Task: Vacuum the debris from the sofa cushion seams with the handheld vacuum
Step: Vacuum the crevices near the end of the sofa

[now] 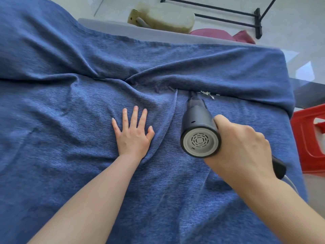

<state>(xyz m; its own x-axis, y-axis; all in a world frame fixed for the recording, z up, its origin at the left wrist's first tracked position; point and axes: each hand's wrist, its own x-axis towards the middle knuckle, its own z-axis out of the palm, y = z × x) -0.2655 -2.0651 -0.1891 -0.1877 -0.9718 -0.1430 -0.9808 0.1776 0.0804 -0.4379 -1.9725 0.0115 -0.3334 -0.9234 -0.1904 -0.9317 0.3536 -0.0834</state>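
No readable text, label, brand, number or sign shows anywhere. The grey rear cap of the handheld vacuum [200,140] carries only rings of vent slots and a tiny mark near its lower edge, too small to read. The red stool [309,138] and the blue sofa cover [70,120] bear no lettering.

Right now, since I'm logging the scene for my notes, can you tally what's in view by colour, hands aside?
Blue: 1, the sofa cover
Dark grey: 1, the vacuum
White: 1, the cluster of debris bits in the seam
Red: 1, the stool
Maroon: 1, the cushion
Pale green: 1, the padded seat
Black: 1, the metal rack
Total: 7
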